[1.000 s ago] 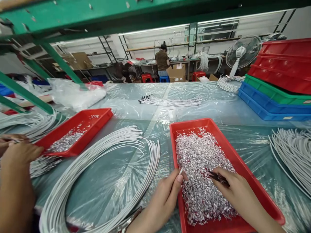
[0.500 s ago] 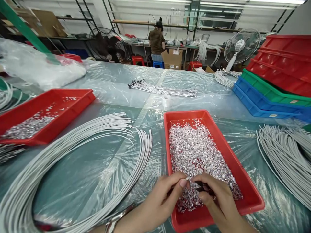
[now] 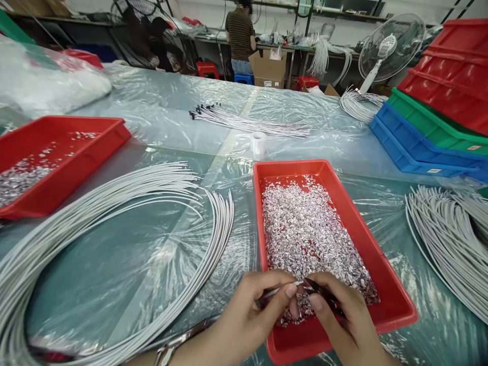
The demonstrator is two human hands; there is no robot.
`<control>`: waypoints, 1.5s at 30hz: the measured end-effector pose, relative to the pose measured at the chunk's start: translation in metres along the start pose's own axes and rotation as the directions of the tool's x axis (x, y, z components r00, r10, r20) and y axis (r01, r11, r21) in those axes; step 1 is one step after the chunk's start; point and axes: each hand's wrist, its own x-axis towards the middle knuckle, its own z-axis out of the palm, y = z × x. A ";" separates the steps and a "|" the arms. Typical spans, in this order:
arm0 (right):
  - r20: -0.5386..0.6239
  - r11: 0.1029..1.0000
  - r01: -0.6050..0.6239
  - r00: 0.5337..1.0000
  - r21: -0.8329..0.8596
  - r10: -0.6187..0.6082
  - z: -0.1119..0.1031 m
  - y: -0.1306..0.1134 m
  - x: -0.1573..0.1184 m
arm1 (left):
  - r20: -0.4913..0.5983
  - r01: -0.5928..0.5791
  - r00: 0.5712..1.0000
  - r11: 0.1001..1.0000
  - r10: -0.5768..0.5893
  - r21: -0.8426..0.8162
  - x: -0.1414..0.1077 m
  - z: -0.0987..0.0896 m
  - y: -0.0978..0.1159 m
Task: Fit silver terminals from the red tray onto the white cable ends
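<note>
Over the near end of a red tray [image 3: 385,274] heaped with small silvery pieces [image 3: 308,223], both hands work close together. My left hand [image 3: 263,305] pinches a thin white cable, whose tip shows between thumb and forefinger. Facing it, my right hand [image 3: 343,310] is closed around a small dark tool [image 3: 322,291], mostly hidden by the fingers; its tip meets the cable's end. Left of the tray, a big coil of white cables [image 3: 114,203] lies on the plastic-covered table, passing beside my left forearm.
Another red tray [image 3: 91,157] with silvery pieces lies left. More cables [image 3: 450,244] and stacked crates [image 3: 430,127] are at right. Behind the tray stand a white roll [image 3: 258,145] and black-tipped cables [image 3: 247,121]. A person [image 3: 241,38] is in the background.
The view has tilted down a little, so the background sits higher. The dark tool's tip has come up to the cable end, and my two hands are slightly closer together.
</note>
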 end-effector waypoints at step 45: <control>-0.032 0.959 0.153 0.986 -0.239 -0.165 0.006 -0.007 -0.007 | 0.051 -0.480 0.798 0.583 0.600 0.656 -0.014 -0.003 -0.005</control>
